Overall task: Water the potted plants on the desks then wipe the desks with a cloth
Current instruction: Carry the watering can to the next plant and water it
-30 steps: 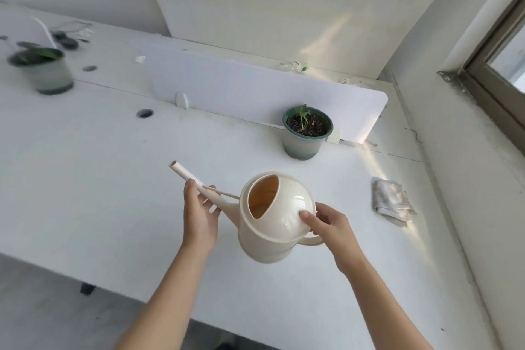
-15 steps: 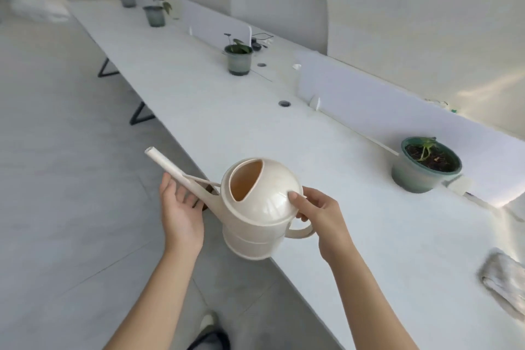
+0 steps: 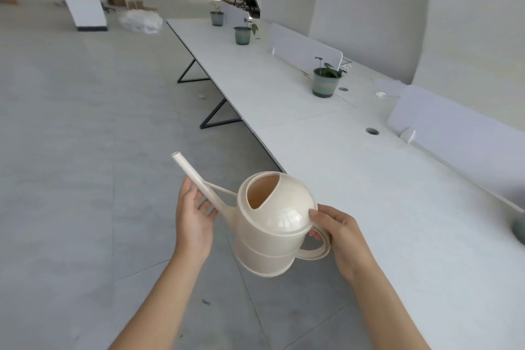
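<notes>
Cream plastic watering can: held beside the long white desk, my right hand gripping its handle, left hand straight-fingered against the spout. I have turned left; the next grey-green potted plant, well ahead, awaits watering.

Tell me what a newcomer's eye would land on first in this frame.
The cream can stands out first, held in the air at bottom centre. The right hand grips its handle and the left hand steadies the spout. Behind it a long white row of desks runs toward the top centre, with the near pot, middle pot and far pot spaced along it.
</notes>
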The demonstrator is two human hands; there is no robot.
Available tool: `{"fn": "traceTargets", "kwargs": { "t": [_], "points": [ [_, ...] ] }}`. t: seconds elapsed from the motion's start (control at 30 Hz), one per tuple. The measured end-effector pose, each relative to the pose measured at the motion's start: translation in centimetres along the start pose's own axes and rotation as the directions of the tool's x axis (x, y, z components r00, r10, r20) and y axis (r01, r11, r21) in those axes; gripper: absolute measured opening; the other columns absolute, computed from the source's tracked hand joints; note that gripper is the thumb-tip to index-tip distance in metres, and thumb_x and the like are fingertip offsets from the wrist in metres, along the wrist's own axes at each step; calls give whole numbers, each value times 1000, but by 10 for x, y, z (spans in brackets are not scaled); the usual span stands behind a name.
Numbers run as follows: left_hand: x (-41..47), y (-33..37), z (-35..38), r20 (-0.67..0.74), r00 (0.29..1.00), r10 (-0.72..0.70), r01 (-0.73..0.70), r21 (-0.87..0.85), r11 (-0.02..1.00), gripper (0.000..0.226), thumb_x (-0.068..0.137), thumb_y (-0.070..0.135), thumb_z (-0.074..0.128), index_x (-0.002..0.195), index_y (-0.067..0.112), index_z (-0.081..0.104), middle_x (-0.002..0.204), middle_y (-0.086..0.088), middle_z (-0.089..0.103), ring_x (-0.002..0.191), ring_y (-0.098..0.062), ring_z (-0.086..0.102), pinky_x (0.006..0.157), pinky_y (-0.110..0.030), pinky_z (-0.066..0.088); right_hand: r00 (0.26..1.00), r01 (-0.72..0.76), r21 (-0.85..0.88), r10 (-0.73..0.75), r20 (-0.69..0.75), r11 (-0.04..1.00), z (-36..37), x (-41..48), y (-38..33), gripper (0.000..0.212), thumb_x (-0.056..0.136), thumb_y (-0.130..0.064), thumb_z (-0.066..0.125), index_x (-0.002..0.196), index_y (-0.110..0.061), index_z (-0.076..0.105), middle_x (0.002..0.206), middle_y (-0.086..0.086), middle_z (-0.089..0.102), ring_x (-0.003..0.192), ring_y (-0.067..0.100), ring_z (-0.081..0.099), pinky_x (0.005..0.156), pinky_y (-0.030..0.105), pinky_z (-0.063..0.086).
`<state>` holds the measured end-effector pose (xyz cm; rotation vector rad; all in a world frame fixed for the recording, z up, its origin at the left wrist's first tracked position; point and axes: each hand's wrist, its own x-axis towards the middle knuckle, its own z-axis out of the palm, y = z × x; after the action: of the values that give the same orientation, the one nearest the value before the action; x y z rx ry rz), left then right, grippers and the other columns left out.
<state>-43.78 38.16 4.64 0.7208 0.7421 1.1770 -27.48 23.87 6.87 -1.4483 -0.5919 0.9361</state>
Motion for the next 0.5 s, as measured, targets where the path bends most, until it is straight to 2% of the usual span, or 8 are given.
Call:
{"fn": "traceTargets", "kwargs": {
  "t": [0.1, 0.23, 0.27, 0.37, 0.43, 0.5],
  "points": [
    [31, 18, -19, 32, 999, 16, -17, 18, 1000, 41, 93, 10, 30, 126, 28, 47, 85, 2, 49, 80, -14, 49, 73, -29, 39, 1000, 18, -9, -18, -25, 1000, 40, 20, -3, 17, 86, -6, 55, 80, -11, 70, 57, -9, 65, 53, 3, 56, 56, 15, 45],
    [68, 38, -27, 39, 999, 11, -11, -7, 1000, 43, 90, 3, 30, 105, 36, 52, 83, 2, 46, 79, -13, 47, 72, -28, 37, 999, 5, -23, -6, -53, 1000, 74, 46, -8, 16, 85, -9, 57, 78, -14, 70, 58, -9, 64, 56, 7, 54, 63, 22, 44],
    [77, 40, -28, 41, 999, 12, -11, -18, 1000, 42, 90, 3, 30, 105, 36, 52, 84, 2, 47, 79, -13, 47, 72, -29, 37, 999, 3, -28, -5, -54, 1000, 78, 54, -10, 16, 85, -9, 57, 78, -14, 70, 58, -8, 64, 55, 7, 54, 62, 21, 44],
    [104, 41, -29, 25, 1000, 1, -1, -19, 1000, 43, 91, 4, 31, 121, 32, 44, 87, 1, 48, 81, -14, 48, 74, -28, 39, 999, 3, -36, -5, -54, 999, 88, 80, -15, 17, 84, -8, 57, 77, -16, 71, 59, -7, 65, 58, 9, 55, 61, 19, 45],
    [122, 36, -29, 4, 1000, -4, 4, -8, 1000, 45, 89, 2, 31, 121, 32, 43, 87, 1, 47, 81, -14, 48, 74, -28, 39, 999, 7, -52, -9, -34, 999, 93, 99, -16, 17, 83, -9, 59, 75, -17, 72, 63, -4, 65, 62, 12, 55, 62, 20, 45],
    [141, 31, -28, -28, 1000, -5, 5, 20, 1000, 46, 88, 1, 32, 121, 31, 44, 85, 0, 46, 80, -15, 47, 73, -29, 39, 1000, 17, -66, -17, 0, 998, 96, 121, -16, 8, 78, -15, 65, 76, -17, 72, 68, 2, 64, 67, 15, 54, 63, 21, 46]
  ]
}}
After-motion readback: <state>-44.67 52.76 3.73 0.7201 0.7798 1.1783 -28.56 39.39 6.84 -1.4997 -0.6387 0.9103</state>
